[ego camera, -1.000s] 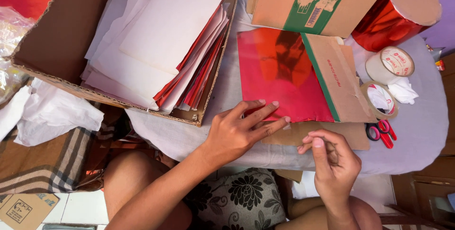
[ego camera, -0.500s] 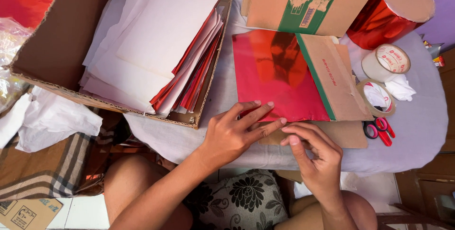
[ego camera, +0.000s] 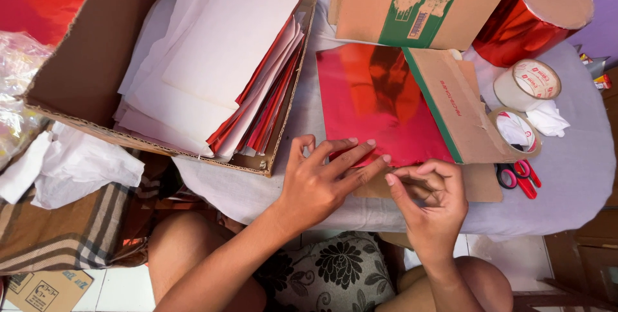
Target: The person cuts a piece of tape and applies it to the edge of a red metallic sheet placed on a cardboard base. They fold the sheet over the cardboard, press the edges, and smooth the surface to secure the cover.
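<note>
Left hand flat, pinning red foil sheet; right hand pinching cardboard edge. Keep edges aligned, press crease firmly.

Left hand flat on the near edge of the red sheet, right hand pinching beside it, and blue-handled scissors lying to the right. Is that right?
Not quite: the head view shows the scissors have red handles, not blue. The rest holds: left hand on the red sheet, right hand pinching beside it.

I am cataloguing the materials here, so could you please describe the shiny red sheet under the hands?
The red sheet looks like glossy foil, roughly rectangular, lying flat on the pale cloth-covered table. It mirrors dim shapes. The left hand presses its near edge; the right hand pinches beside it. A brown cardboard flap overlaps its right side.
</note>
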